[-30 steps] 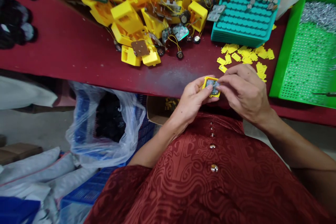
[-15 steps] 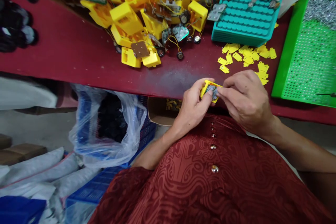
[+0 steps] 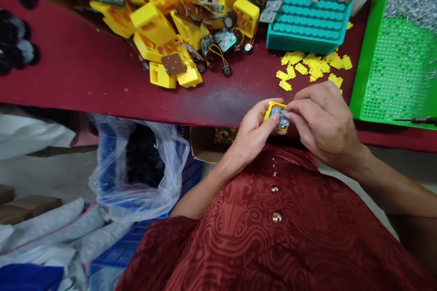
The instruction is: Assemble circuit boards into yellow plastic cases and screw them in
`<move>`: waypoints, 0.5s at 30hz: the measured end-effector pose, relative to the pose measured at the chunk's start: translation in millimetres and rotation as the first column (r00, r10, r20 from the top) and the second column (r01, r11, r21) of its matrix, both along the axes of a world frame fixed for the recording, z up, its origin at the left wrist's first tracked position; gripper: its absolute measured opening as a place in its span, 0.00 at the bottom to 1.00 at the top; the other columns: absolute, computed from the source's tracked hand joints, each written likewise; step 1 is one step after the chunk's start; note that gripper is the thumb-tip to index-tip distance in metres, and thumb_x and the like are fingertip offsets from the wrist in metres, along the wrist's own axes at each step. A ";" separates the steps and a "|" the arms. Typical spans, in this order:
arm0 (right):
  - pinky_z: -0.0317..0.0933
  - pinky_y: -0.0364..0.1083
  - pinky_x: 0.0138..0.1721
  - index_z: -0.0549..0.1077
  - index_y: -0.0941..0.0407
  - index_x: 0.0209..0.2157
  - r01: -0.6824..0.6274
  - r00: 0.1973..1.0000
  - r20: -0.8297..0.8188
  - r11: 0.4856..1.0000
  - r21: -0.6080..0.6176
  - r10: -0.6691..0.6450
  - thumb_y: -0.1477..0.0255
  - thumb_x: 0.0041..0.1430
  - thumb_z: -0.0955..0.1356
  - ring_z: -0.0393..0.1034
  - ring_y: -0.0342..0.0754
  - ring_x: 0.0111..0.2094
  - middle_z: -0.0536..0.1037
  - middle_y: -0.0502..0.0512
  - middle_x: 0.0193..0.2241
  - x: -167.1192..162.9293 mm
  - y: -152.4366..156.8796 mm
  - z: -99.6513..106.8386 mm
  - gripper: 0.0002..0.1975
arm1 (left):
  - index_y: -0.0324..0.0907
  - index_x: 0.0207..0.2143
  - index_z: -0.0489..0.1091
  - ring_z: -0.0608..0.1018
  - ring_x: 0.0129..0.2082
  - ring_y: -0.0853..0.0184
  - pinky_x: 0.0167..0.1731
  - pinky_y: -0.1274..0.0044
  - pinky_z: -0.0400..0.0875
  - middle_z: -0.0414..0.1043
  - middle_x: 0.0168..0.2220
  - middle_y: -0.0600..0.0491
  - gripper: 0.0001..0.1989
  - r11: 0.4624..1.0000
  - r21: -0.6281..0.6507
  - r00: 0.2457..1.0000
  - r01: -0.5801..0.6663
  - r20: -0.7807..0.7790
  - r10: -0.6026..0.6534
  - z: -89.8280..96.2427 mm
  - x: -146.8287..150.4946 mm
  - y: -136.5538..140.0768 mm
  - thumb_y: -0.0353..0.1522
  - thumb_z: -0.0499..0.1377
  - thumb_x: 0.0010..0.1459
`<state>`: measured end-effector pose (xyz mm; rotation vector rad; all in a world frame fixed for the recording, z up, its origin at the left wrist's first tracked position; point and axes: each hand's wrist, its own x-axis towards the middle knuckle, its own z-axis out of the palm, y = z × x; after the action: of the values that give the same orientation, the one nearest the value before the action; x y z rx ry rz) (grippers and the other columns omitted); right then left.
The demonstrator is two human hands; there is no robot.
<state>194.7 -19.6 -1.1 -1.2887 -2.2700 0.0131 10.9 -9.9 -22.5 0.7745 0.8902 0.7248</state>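
My left hand (image 3: 254, 128) is closed around a small yellow plastic housing (image 3: 267, 113), just over the table's front edge. Inside the housing lies a green circuit board with a grey button pad (image 3: 275, 111), and my left thumb presses on it. My right hand (image 3: 324, 122) is closed in a pinch at the right side of the pad, thumb and forefinger together. Whether anything small sits between those fingertips I cannot make out. Beyond the hands, several flat yellow pieces (image 3: 316, 67) lie scattered on the table.
A heap of yellow housings (image 3: 155, 25) with wired boards lies at the back. Stacked teal trays (image 3: 307, 20) stand behind the yellow pieces. At right, a green basket (image 3: 370, 54) holds metal screws and a screwdriver (image 3: 423, 120). A bag-lined blue crate (image 3: 109, 159) stands below the table edge.
The view has shifted a little. My right fingertips have drawn slightly off the board, so more of the button pad shows. My left hand keeps hold of the housing.
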 end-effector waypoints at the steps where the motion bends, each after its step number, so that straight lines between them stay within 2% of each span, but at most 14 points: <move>1: 0.60 0.50 0.41 0.73 0.58 0.38 0.025 1.000 -0.003 1.000 0.009 -0.025 0.72 0.74 0.66 0.65 0.49 0.41 0.76 0.58 0.38 -1.8 -0.9 -0.2 0.08 | 0.40 0.53 0.73 0.81 0.44 0.66 0.46 0.72 0.84 0.78 0.49 0.49 0.16 1.000 0.000 1.000 -0.007 0.003 0.007 0.6 0.1 -0.1 0.38 0.65 0.67; 3: 0.59 0.51 0.41 0.73 0.58 0.36 0.056 0.998 -0.009 0.997 0.050 -0.056 0.73 0.74 0.66 0.65 0.49 0.40 0.76 0.59 0.37 -5.4 -2.2 -2.0 0.09 | 0.39 0.53 0.73 0.81 0.43 0.66 0.45 0.72 0.84 0.79 0.49 0.48 0.17 1.000 0.014 1.000 -0.014 -0.001 0.014 1.5 0.0 -0.1 0.39 0.66 0.67; 8: 0.58 0.49 0.39 0.72 0.59 0.36 0.024 1.000 -0.010 0.988 0.154 -0.023 0.75 0.72 0.68 0.63 0.47 0.39 0.75 0.58 0.37 -8.0 -0.6 -11.3 0.06 | 0.41 0.54 0.73 0.82 0.45 0.65 0.44 0.74 0.84 0.80 0.50 0.49 0.20 0.997 0.074 0.999 -0.035 -0.038 0.038 0.3 -1.0 2.7 0.40 0.68 0.64; 12: 0.61 0.49 0.41 0.73 0.59 0.38 0.056 0.997 -0.070 0.983 0.173 -0.045 0.75 0.71 0.69 0.65 0.47 0.40 0.76 0.58 0.38 -6.8 0.0 -12.2 0.04 | 0.42 0.53 0.72 0.83 0.46 0.64 0.45 0.72 0.84 0.80 0.50 0.49 0.19 1.000 -0.022 1.000 -0.018 0.023 0.018 0.2 -1.3 7.1 0.38 0.67 0.62; 15: 0.62 0.49 0.42 0.74 0.57 0.37 0.086 0.996 -0.019 0.988 0.131 -0.084 0.73 0.72 0.68 0.65 0.47 0.40 0.76 0.58 0.37 -7.2 -1.7 -8.7 0.06 | 0.42 0.52 0.73 0.84 0.48 0.64 0.48 0.71 0.83 0.81 0.50 0.49 0.18 0.994 -0.106 0.998 0.024 0.062 -0.017 1.4 -2.3 9.3 0.37 0.66 0.61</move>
<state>187.5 -21.3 -9.8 -1.3106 -2.1643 -0.1552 8.6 -0.5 -21.2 0.6624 0.8580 0.6736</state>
